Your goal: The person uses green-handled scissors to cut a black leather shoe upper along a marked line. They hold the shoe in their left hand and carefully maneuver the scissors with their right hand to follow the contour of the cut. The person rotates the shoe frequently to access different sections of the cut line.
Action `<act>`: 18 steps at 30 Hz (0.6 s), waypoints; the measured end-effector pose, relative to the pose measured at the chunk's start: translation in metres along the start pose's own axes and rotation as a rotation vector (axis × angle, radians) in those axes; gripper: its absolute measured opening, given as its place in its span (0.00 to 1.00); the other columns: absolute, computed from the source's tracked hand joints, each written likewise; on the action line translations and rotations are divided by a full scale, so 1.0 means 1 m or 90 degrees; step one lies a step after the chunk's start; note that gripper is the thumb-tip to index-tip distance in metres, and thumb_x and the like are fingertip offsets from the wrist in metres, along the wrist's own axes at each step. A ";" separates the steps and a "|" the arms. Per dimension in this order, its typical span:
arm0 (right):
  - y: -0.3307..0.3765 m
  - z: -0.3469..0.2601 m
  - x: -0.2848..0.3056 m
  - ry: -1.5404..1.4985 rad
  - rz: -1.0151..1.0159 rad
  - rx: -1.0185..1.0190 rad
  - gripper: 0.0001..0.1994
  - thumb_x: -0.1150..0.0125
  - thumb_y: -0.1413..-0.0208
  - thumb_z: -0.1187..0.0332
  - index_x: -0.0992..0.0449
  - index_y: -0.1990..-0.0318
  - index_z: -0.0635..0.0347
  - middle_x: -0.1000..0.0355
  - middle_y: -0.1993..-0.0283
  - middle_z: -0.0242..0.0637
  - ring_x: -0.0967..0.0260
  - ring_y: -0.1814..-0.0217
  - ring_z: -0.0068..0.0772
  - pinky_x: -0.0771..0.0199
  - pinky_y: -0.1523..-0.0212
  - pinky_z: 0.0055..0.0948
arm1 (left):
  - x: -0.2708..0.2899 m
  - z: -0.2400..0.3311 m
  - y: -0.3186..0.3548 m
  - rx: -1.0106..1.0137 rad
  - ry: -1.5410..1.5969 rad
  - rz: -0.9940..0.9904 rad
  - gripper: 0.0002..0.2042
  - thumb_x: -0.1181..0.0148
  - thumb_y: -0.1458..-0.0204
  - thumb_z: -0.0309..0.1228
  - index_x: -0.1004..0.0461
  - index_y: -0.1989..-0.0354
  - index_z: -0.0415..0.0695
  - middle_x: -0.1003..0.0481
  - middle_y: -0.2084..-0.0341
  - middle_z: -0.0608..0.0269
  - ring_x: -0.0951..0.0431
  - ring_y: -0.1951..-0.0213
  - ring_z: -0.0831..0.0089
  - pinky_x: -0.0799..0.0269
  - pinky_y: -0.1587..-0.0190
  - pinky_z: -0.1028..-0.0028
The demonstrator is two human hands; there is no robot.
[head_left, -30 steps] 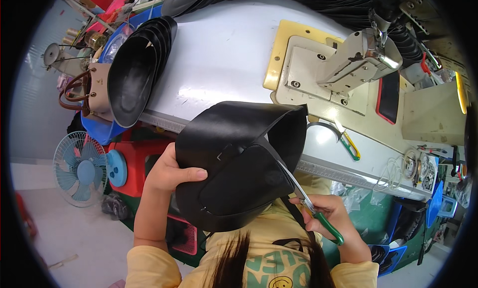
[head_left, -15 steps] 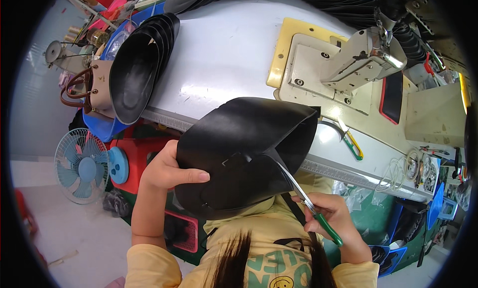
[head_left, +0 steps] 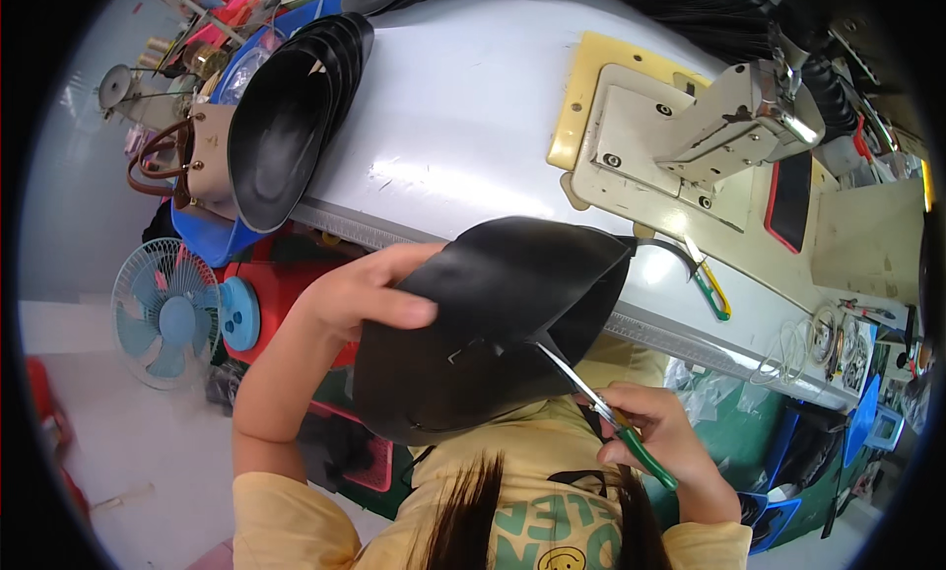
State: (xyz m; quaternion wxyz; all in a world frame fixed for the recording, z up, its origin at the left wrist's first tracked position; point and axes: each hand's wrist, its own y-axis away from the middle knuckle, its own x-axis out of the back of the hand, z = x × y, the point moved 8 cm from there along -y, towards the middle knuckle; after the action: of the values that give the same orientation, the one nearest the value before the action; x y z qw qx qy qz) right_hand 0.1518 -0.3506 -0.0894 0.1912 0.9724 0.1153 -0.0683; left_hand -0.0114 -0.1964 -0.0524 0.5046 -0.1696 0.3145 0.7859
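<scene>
In front of my body hangs a curved black leather-like piece [head_left: 463, 314], folded over so that it opens toward the right. My left hand [head_left: 379, 284] grips its upper left edge, thumb on the outer face and the other fingers partly hidden. Small slits or marks show on that face. My right hand [head_left: 650, 422] is closed round a slim metal tool with a green handle [head_left: 645, 457]. The tool's shiny shaft runs up to the left, and its tip meets the black piece at the edge of the fold; the very end is hidden.
Several similar black pieces [head_left: 286, 127] stand nested at the table's left, beside a beige handbag [head_left: 212, 156]. A sewing machine [head_left: 729, 136] is at the right. Near it lies a green-and-yellow-handled cutter [head_left: 709, 289]. A metal ruler [head_left: 345, 223] follows the table's front edge. A fan [head_left: 172, 319] stands left.
My left hand has shifted up and to the right along the black piece's edge. The piece is tilted slightly differently and sits a little lower; the tool's tip stays at the fold.
</scene>
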 end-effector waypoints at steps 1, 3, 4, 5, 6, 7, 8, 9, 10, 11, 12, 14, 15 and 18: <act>0.002 0.005 0.000 -0.021 0.015 -0.004 0.28 0.27 0.66 0.66 0.30 0.54 0.65 0.36 0.70 0.31 0.43 0.70 0.19 0.42 0.70 0.17 | -0.001 0.002 -0.005 0.026 -0.009 0.038 0.28 0.41 0.57 0.28 0.40 0.46 0.32 0.31 0.54 0.53 0.30 0.53 0.69 0.36 0.50 0.72; 0.004 0.009 0.001 -0.055 0.031 -0.004 0.29 0.27 0.66 0.65 0.30 0.54 0.66 0.37 0.70 0.30 0.43 0.71 0.19 0.42 0.70 0.17 | -0.001 0.003 -0.010 0.052 -0.011 0.077 0.26 0.44 0.56 0.24 0.40 0.46 0.33 0.30 0.55 0.54 0.30 0.54 0.70 0.36 0.50 0.73; 0.005 0.009 0.002 -0.068 0.034 -0.002 0.29 0.26 0.66 0.65 0.30 0.53 0.66 0.37 0.70 0.30 0.43 0.71 0.19 0.42 0.71 0.17 | -0.002 0.003 -0.011 0.052 -0.002 0.078 0.25 0.44 0.55 0.23 0.39 0.46 0.33 0.30 0.55 0.55 0.29 0.54 0.71 0.36 0.51 0.74; 0.006 0.010 0.002 -0.084 0.038 -0.001 0.30 0.26 0.67 0.64 0.30 0.53 0.66 0.37 0.71 0.30 0.43 0.71 0.18 0.42 0.71 0.18 | -0.002 0.002 -0.013 0.055 0.006 0.078 0.24 0.45 0.55 0.22 0.39 0.46 0.33 0.30 0.55 0.55 0.29 0.54 0.71 0.35 0.51 0.74; 0.007 0.010 0.003 -0.093 0.048 -0.015 0.31 0.26 0.68 0.61 0.29 0.54 0.66 0.37 0.73 0.28 0.43 0.73 0.17 0.43 0.73 0.17 | -0.002 0.002 -0.013 0.051 0.008 0.075 0.24 0.45 0.55 0.22 0.39 0.46 0.33 0.30 0.55 0.55 0.29 0.54 0.71 0.36 0.51 0.74; 0.007 0.009 0.002 -0.101 0.059 -0.030 0.32 0.26 0.69 0.58 0.28 0.55 0.67 0.37 0.76 0.26 0.44 0.75 0.16 0.44 0.74 0.16 | -0.002 0.001 -0.014 0.047 0.009 0.072 0.24 0.45 0.55 0.22 0.39 0.46 0.33 0.30 0.55 0.56 0.29 0.54 0.72 0.36 0.51 0.75; 0.006 0.008 0.002 -0.108 0.067 -0.045 0.33 0.26 0.70 0.55 0.28 0.55 0.68 0.38 0.78 0.24 0.44 0.77 0.14 0.45 0.76 0.15 | -0.002 0.001 -0.014 0.040 0.012 0.071 0.24 0.45 0.55 0.22 0.39 0.46 0.34 0.30 0.55 0.56 0.29 0.54 0.72 0.36 0.50 0.75; 0.006 0.003 0.005 -0.037 0.063 -0.019 0.31 0.26 0.70 0.58 0.28 0.56 0.67 0.37 0.77 0.28 0.43 0.76 0.17 0.44 0.75 0.17 | -0.001 0.001 -0.013 0.044 -0.009 0.080 0.24 0.46 0.55 0.22 0.39 0.46 0.34 0.30 0.55 0.57 0.29 0.54 0.73 0.36 0.50 0.75; 0.006 0.000 0.009 0.035 0.059 0.007 0.29 0.26 0.69 0.61 0.28 0.57 0.66 0.36 0.75 0.31 0.42 0.75 0.20 0.43 0.74 0.18 | 0.000 0.002 -0.014 0.048 -0.029 0.088 0.24 0.46 0.54 0.22 0.39 0.46 0.34 0.30 0.55 0.57 0.30 0.54 0.73 0.37 0.50 0.76; 0.006 -0.005 0.011 0.107 0.052 0.034 0.28 0.26 0.69 0.64 0.28 0.57 0.65 0.34 0.74 0.34 0.42 0.74 0.22 0.42 0.73 0.19 | 0.001 0.003 -0.013 0.051 -0.049 0.098 0.23 0.46 0.54 0.22 0.38 0.46 0.34 0.30 0.55 0.58 0.30 0.54 0.73 0.37 0.50 0.76; 0.006 -0.009 0.013 0.133 0.053 0.036 0.27 0.26 0.69 0.64 0.28 0.58 0.65 0.34 0.74 0.35 0.42 0.74 0.23 0.42 0.74 0.20 | 0.001 0.003 -0.013 0.058 -0.058 0.104 0.23 0.46 0.54 0.22 0.38 0.46 0.34 0.30 0.55 0.58 0.30 0.55 0.74 0.37 0.50 0.76; 0.007 -0.016 0.015 0.185 0.056 0.041 0.26 0.26 0.69 0.65 0.27 0.59 0.65 0.34 0.75 0.36 0.41 0.75 0.24 0.43 0.75 0.20 | 0.001 0.001 -0.014 0.071 -0.076 0.115 0.23 0.46 0.54 0.22 0.38 0.46 0.34 0.29 0.55 0.59 0.30 0.55 0.75 0.38 0.50 0.77; 0.007 -0.019 0.016 0.210 0.049 0.044 0.26 0.26 0.69 0.65 0.27 0.58 0.65 0.34 0.75 0.35 0.42 0.75 0.24 0.43 0.75 0.21 | 0.000 0.002 -0.014 0.070 -0.079 0.110 0.23 0.46 0.54 0.22 0.38 0.46 0.34 0.29 0.55 0.60 0.30 0.55 0.75 0.38 0.50 0.77; 0.009 -0.023 0.018 0.265 0.033 0.051 0.27 0.26 0.70 0.64 0.27 0.58 0.64 0.34 0.75 0.34 0.42 0.77 0.24 0.44 0.76 0.21 | -0.007 0.003 -0.017 0.073 -0.090 0.083 0.22 0.46 0.54 0.22 0.38 0.47 0.34 0.29 0.56 0.61 0.31 0.55 0.77 0.37 0.51 0.78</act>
State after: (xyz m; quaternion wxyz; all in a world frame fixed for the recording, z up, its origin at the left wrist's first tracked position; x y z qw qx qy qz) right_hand 0.1732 -0.3462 -0.0684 0.1259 0.9749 0.1247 0.1346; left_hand 0.0072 -0.1938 -0.0520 0.4823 -0.0641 0.3327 0.8078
